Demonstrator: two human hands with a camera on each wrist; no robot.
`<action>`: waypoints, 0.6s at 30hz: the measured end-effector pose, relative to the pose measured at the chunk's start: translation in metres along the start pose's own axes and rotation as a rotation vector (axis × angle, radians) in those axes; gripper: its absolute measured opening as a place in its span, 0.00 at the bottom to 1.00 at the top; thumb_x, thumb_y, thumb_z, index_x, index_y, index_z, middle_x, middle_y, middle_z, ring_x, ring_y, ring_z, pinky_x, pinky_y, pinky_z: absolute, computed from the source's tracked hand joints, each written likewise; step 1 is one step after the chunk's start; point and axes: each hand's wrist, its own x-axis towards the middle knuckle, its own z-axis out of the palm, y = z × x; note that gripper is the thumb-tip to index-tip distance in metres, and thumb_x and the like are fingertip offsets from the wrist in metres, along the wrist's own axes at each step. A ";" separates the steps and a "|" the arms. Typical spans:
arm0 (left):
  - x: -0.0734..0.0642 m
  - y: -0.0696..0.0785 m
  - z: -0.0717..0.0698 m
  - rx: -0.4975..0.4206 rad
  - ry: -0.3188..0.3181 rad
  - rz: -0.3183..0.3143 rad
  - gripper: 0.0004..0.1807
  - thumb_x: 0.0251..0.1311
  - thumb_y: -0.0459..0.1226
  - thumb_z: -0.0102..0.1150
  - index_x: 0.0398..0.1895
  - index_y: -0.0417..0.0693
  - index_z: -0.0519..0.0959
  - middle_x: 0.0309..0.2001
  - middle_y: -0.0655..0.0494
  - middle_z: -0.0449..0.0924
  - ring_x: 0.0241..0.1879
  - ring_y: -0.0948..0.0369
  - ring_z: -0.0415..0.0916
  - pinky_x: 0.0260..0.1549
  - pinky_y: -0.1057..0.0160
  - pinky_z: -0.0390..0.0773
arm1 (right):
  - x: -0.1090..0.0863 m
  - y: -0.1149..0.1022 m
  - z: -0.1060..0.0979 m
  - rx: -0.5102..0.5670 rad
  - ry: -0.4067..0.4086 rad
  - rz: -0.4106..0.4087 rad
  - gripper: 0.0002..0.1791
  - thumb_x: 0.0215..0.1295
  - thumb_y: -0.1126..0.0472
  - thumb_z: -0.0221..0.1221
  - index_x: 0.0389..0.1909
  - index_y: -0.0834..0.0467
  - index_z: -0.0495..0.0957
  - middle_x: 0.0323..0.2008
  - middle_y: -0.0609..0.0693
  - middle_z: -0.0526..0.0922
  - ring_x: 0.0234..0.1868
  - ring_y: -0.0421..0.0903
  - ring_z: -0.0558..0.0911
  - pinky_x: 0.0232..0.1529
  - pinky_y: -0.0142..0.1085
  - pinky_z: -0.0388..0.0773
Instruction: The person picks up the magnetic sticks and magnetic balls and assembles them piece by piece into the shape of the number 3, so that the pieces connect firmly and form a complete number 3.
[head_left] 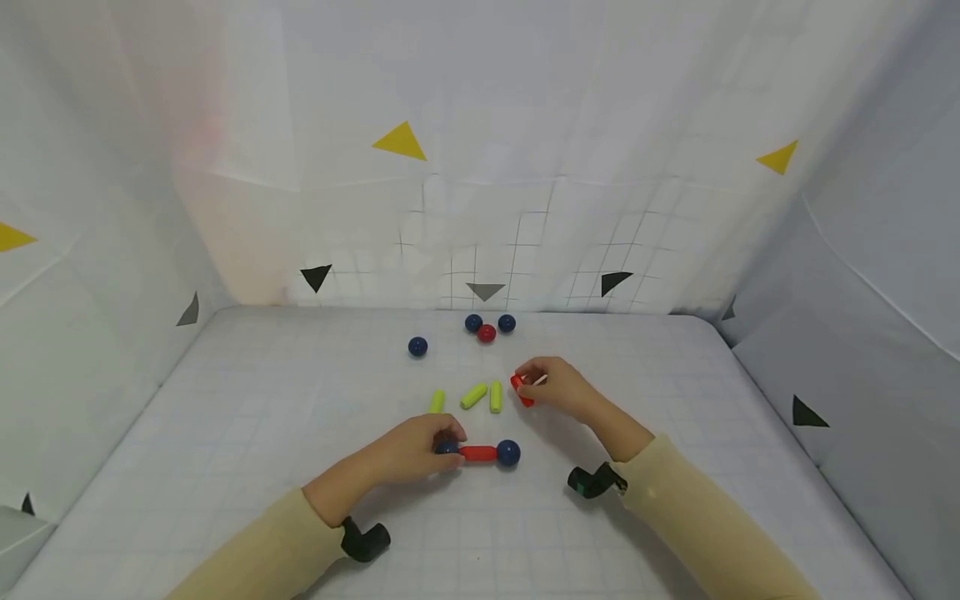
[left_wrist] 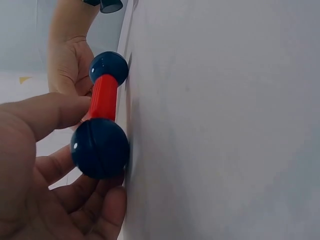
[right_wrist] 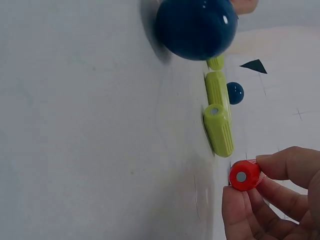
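My left hand (head_left: 408, 450) holds the left blue ball (left_wrist: 100, 148) of a dumbbell-shaped piece, its fingers curled around that ball. A red magnetic rod (head_left: 478, 453) joins it to a second blue ball (head_left: 508, 452), and the piece lies along the table. Farther back on the right, my right hand (head_left: 558, 387) pinches another red magnetic rod (right_wrist: 244, 176) between thumb and fingers. A round grey metal end of this rod faces the right wrist camera. Between the hands and beyond lie three yellow-green rods (head_left: 496, 397), the leftmost close behind my left hand.
Near the back edge of the white table (head_left: 225, 417), two blue balls (head_left: 507, 322) flank a red ball (head_left: 487, 333). Another blue ball (head_left: 417, 347) sits to their left. White sheeting (head_left: 525, 125) with yellow and dark triangles surrounds the table at the back and sides.
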 end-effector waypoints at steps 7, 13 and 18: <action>0.006 0.006 0.005 0.018 0.002 0.012 0.12 0.63 0.44 0.67 0.48 0.54 0.80 0.41 0.66 0.79 0.42 0.64 0.74 0.47 0.60 0.77 | -0.009 -0.001 0.002 0.002 -0.016 0.012 0.16 0.64 0.61 0.67 0.52 0.58 0.80 0.41 0.51 0.80 0.40 0.48 0.79 0.39 0.35 0.82; 0.010 0.006 0.009 0.019 0.002 0.032 0.11 0.64 0.43 0.65 0.47 0.54 0.80 0.39 0.66 0.79 0.41 0.65 0.74 0.47 0.60 0.76 | -0.014 0.003 0.006 0.031 -0.026 0.019 0.16 0.63 0.62 0.66 0.51 0.59 0.80 0.42 0.51 0.81 0.40 0.47 0.80 0.39 0.36 0.82; 0.011 0.006 0.010 0.004 -0.005 0.044 0.08 0.66 0.44 0.64 0.45 0.57 0.80 0.37 0.68 0.78 0.39 0.66 0.74 0.44 0.62 0.76 | -0.018 0.004 0.008 0.093 -0.046 0.033 0.15 0.63 0.62 0.65 0.51 0.59 0.80 0.42 0.52 0.81 0.40 0.47 0.80 0.39 0.35 0.82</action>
